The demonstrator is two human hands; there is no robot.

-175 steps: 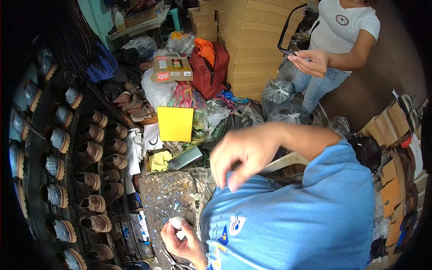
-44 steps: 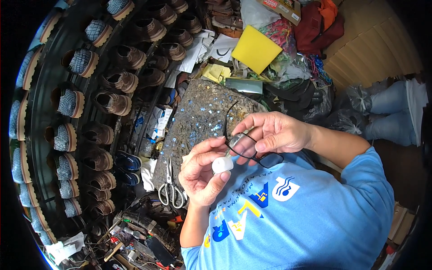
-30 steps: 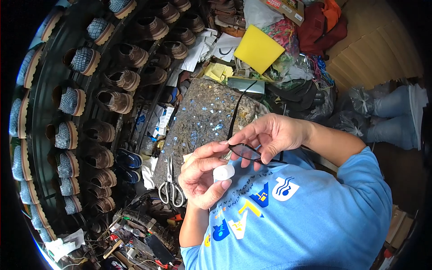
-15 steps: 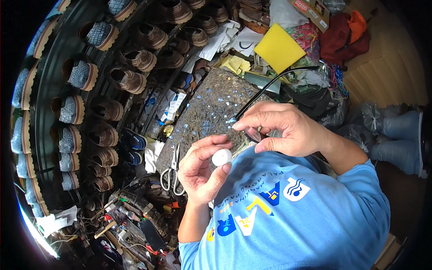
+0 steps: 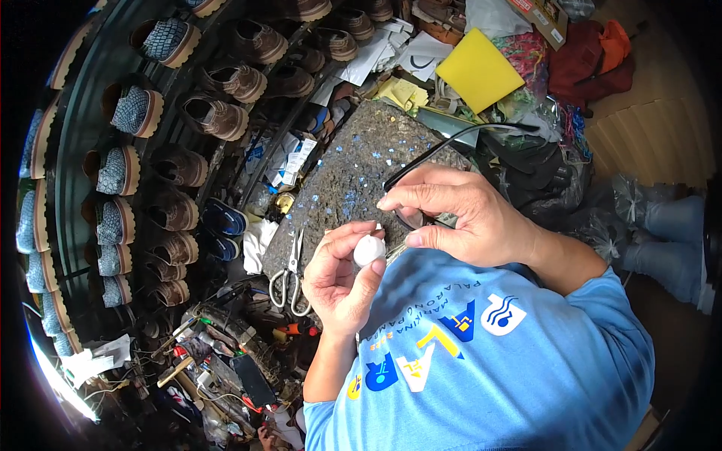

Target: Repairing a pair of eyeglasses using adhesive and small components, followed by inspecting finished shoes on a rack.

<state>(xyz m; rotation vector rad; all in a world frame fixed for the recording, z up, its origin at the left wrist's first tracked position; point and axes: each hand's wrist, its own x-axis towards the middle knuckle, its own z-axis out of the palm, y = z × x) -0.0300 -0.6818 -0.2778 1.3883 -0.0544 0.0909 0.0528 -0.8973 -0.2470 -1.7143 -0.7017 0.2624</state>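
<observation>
I am seeing a shelf rack (image 5: 74, 154) filling the left side, its rows carrying brown shoes (image 5: 216, 116) and scaly blue-grey shoes (image 5: 113, 171). A cardboard stack (image 5: 647, 139) is standing at the far right. Between them a rough, dark block (image 5: 342, 177) is lying flecked with blue bits. Beyond it a red bag (image 5: 575, 75) is holding an orange cloth (image 5: 615, 46), which is poking out; what the clear plastic bags (image 5: 628, 199) are containing, I cannot tell. My right hand (image 5: 474, 214) is pinching the glasses (image 5: 410, 218) around a lens, one temple slanting across the block in my view. Scissors (image 5: 294, 263) are lying beside my left hand (image 5: 338, 278), whose thumb and fingers are clamping a small white piece (image 5: 369, 250) just beside the glasses; its inside is staying hidden from me.
</observation>
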